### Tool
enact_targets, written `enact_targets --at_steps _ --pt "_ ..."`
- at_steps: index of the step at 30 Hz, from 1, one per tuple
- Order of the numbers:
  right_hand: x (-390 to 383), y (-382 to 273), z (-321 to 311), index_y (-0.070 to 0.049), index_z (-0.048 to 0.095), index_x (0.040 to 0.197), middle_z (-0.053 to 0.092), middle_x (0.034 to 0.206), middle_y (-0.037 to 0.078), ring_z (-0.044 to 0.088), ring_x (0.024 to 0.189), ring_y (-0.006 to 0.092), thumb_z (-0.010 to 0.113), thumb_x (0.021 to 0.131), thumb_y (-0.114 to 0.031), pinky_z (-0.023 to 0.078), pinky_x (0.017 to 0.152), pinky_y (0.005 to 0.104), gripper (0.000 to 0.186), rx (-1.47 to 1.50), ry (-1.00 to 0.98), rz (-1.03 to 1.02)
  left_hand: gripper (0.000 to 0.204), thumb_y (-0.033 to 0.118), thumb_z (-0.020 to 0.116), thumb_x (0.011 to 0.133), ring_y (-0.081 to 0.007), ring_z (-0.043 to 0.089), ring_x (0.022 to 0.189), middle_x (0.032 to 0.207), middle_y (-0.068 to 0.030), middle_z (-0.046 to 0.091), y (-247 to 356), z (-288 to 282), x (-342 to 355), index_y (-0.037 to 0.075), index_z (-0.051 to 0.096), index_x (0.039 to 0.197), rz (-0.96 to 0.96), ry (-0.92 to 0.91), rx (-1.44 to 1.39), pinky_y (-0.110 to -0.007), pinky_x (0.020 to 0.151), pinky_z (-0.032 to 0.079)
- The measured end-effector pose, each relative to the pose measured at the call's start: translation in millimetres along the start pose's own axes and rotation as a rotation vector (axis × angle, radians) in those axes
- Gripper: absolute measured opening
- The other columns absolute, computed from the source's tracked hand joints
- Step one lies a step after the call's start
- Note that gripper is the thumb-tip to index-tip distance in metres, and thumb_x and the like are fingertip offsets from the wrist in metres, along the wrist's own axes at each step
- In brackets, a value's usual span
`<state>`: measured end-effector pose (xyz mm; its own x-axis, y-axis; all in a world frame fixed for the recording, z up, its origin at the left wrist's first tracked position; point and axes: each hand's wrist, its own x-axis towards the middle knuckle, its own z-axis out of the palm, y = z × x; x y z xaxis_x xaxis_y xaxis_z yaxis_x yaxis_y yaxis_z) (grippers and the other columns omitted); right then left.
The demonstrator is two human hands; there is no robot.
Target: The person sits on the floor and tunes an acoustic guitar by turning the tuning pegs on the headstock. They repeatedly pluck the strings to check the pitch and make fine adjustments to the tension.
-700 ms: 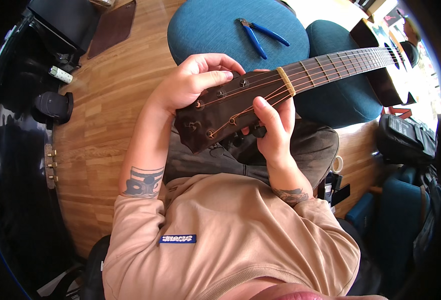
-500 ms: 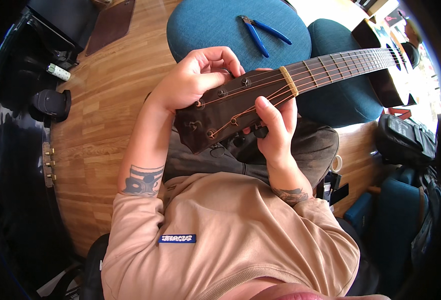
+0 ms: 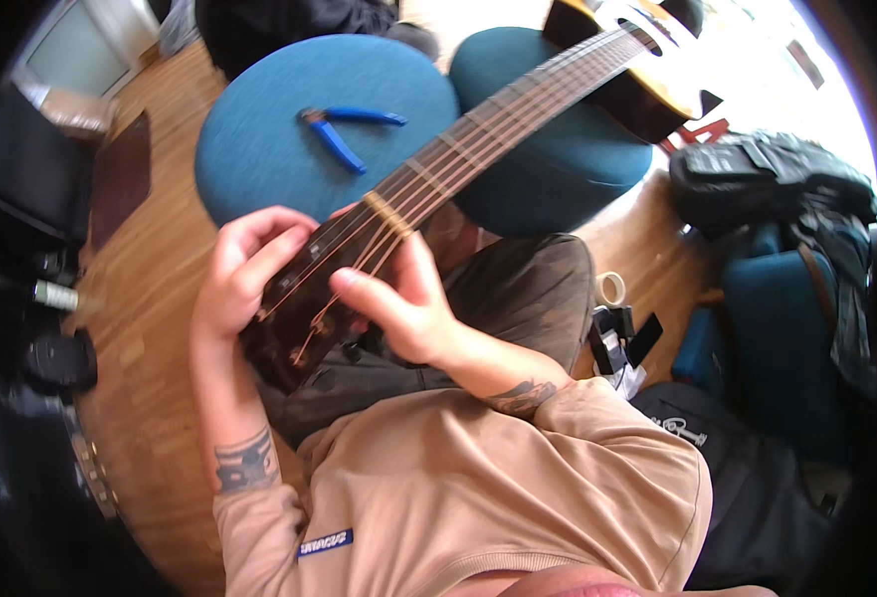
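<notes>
An acoustic guitar (image 3: 503, 124) stretches from its dark headstock near my lap to its body at the far right. At the headstock's left edge, my left hand (image 3: 239, 274) has its fingers curled and pinched on a tuning peg, which the fingers mostly hide. My right hand (image 3: 403, 308) wraps the headstock just below the pale nut (image 3: 389, 214), its thumb over the strings and its other fingers partly underneath. Several copper-coloured strings run over the nut to the posts. Blue-handled cutters (image 3: 344, 134) lie with handles spread, beyond my left hand. The headstock is blurred.
The cutters rest on a round blue stool (image 3: 229, 129); a second blue stool (image 3: 568, 189) sits under the guitar body. At right are a black bag (image 3: 757, 184), a blue chair (image 3: 777, 338) and a tape roll (image 3: 610, 290). Dark-clothed legs show beyond the stool.
The view has swung, so the stools and the guitar appear farther left. The neck slants more steeply, with the headstock lower in the picture. Both hands stay at the headstock.
</notes>
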<state>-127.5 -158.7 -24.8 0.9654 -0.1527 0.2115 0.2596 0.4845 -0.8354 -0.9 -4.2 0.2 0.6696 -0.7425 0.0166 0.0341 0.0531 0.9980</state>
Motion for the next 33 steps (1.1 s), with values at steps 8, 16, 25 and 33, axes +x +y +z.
enact_targets --at_steps 8,16,25,33 --pt "-2 16 -1 -0.004 0.036 0.138 0.054 0.122 0.006 0.055 0.104 0.0104 0.067 0.093 -0.008 0.05 0.085 0.027 0.054 0.033 0.017 -0.135 0.013 0.001 0.056 0.095 -0.0094 0.062 0.088 0.095 -0.0056 0.066 -4 1 -2 -0.002 0.061 0.106 0.051 -0.041 0.001 -0.023 0.081 0.049" --pt "4 8 3 -0.004 0.039 0.136 0.056 0.117 0.004 0.056 0.1 0.0095 0.068 0.091 -0.009 0.05 0.079 0.0252 0.053 0.041 -0.028 -0.128 0.01 0.003 0.053 0.093 -0.0126 0.06 0.097 0.1 -0.0074 0.065 -8 -5 0 0.0 0.058 0.101 0.127 -0.065 -0.104 -0.027 0.089 0.046" --pt "-2 2 -4 -0.005 0.04 0.135 0.06 0.112 0.006 0.06 0.086 0.0084 0.065 0.094 -0.011 0.049 0.059 0.0199 0.048 -0.041 0.043 -0.009 0.026 0.025 0.065 0.096 -0.0055 0.058 0.072 0.08 -0.0012 0.068 -3 -1 4 0.0 0.071 0.094 -0.006 0.049 0.074 -0.021 0.064 0.045" --pt "-1 4 -5 -0.004 0.04 0.135 0.061 0.109 0.005 0.059 0.081 0.0062 0.062 0.098 -0.014 0.048 0.056 0.0188 0.044 -0.058 0.022 -0.004 0.016 0.014 0.067 0.094 -0.0054 0.061 0.072 0.08 -0.0014 0.069 -5 0 3 -0.001 0.072 0.095 0.042 0.051 0.064 -0.022 0.066 0.049"
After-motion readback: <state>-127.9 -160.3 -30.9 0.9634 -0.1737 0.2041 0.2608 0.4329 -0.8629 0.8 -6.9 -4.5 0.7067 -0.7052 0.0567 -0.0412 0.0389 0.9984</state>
